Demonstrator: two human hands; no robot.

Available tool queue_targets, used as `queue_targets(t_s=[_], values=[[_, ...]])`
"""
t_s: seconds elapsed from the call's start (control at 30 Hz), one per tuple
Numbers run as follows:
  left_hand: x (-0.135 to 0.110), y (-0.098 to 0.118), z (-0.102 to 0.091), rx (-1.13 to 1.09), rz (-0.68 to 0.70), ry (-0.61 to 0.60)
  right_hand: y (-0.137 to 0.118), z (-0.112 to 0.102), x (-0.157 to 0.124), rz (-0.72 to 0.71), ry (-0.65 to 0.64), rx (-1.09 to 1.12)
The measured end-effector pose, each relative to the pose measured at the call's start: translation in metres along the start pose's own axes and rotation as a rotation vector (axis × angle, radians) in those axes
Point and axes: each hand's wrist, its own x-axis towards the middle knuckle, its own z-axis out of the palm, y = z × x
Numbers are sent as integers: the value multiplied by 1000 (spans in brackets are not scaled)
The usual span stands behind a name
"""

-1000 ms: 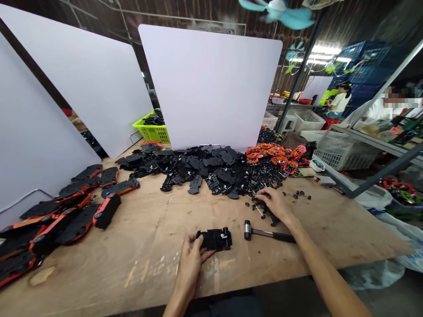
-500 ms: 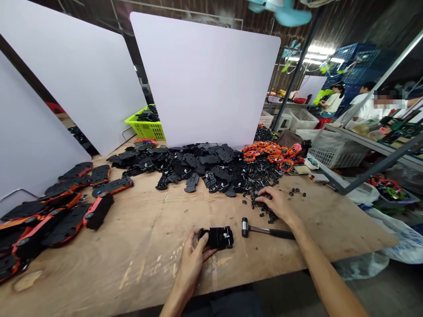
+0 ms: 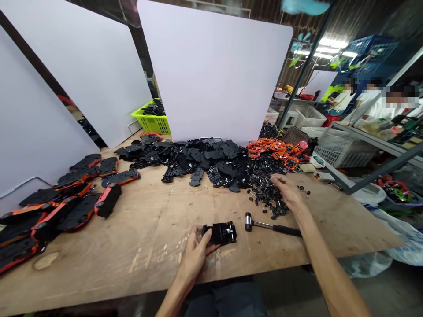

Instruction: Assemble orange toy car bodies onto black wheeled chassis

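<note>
Head view: left hand (image 3: 195, 250) pinches a black chassis (image 3: 220, 234) with a silvery fitting (image 3: 230, 230); right hand (image 3: 289, 193) is half-curled, contents unclear.

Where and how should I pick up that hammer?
I'd take the hammer by its black handle, probably from above and the right: it lies flat on the table, with the head at the left and the handle running right. The handle is long and narrow, so the grip could wrap across it.
</note>
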Motion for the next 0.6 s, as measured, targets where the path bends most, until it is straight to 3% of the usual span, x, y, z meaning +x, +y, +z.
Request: queue_targets(t_s=[0.1, 0.2, 0.27, 0.37, 0.43, 0.6], values=[[-1, 4, 3, 15, -19, -12, -25, 23, -33, -124, -78, -78], [-3, 8, 3, 21, -18, -33, -49, 62, -87, -188, -412, -124], [-6, 10, 2, 76, 9, -36, -56, 91, -125, -181, -557, -121], [-9, 11, -4, 224, 66, -24, -50, 123, -167, -226, -614, -154], [-10, 10, -8, 265, 81, -23, -42, 133, -184, -283, -621, -184], [-9, 9, -5, 310, 79, 33, -43, 128, -194, -417, -643, -302]])
